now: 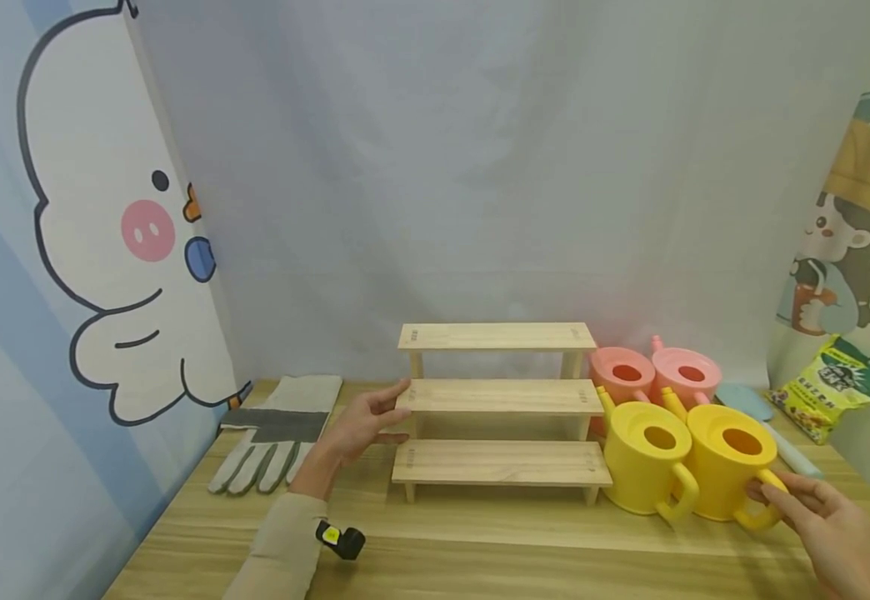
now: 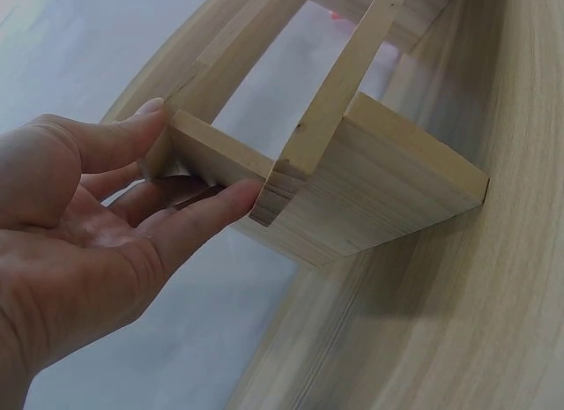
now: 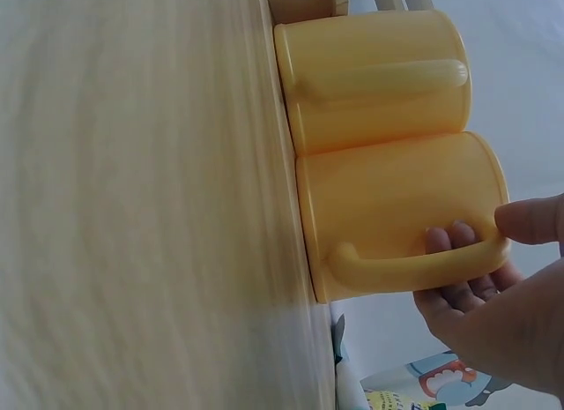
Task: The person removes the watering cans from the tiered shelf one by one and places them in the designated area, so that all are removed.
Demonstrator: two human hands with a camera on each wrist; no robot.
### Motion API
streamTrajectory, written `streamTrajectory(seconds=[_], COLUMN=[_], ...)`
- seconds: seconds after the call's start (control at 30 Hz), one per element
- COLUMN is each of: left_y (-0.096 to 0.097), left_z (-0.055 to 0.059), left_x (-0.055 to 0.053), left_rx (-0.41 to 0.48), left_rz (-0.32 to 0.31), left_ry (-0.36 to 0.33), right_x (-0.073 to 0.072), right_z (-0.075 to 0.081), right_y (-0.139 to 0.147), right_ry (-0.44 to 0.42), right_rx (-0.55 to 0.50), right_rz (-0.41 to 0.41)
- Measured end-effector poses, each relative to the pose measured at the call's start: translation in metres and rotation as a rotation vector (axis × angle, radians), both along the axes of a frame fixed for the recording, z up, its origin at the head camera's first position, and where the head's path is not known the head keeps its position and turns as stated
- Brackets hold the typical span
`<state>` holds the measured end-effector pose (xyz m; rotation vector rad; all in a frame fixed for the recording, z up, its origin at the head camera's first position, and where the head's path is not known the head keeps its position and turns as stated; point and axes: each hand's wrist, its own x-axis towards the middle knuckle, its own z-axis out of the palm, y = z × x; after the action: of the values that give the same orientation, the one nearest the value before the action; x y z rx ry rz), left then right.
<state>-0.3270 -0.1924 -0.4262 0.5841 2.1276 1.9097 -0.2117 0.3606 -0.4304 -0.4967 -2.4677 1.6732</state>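
Observation:
A three-tier wooden plant stand [image 1: 502,396] stands on the table. My left hand [image 1: 360,423] grips the left end of its middle step, and in the left wrist view the thumb lies over the board [image 2: 225,145] with fingers beneath it. To the right of the stand, two yellow watering cans sit side by side. My right hand [image 1: 828,521] holds the handle of the outer yellow watering can [image 1: 720,467], its fingers passing through the loop in the right wrist view. The inner yellow watering can [image 1: 637,467] stands close against the stand's right side.
Behind the yellow cans are two pink watering cans [image 1: 686,364]. At the right lie a green and yellow packet [image 1: 828,387] and a pale blue hand shovel [image 1: 746,400], partly hidden. Grey-and-white work gloves [image 1: 281,425] lie left of the stand. A curtain [image 1: 480,167] hangs behind.

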Motion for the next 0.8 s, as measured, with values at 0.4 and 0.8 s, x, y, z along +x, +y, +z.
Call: streamTrajectory(seconds=[0.4,0.8], left_y=[0.003,0.001], left_z=[-0.002,0.0], left_x=[-0.002,-0.003], left_rx=[0.01,-0.049], left_rz=[-0.017,0.02], left_ry=[-0.009,0.022], right_x=[0.007,0.002], right_z=[0.009,0.028], right_y=[-0.001,-0.015], right_ry=[-0.06,0.244], right_rx=[0.187,0.436], right_rz=[-0.194,-0.21])
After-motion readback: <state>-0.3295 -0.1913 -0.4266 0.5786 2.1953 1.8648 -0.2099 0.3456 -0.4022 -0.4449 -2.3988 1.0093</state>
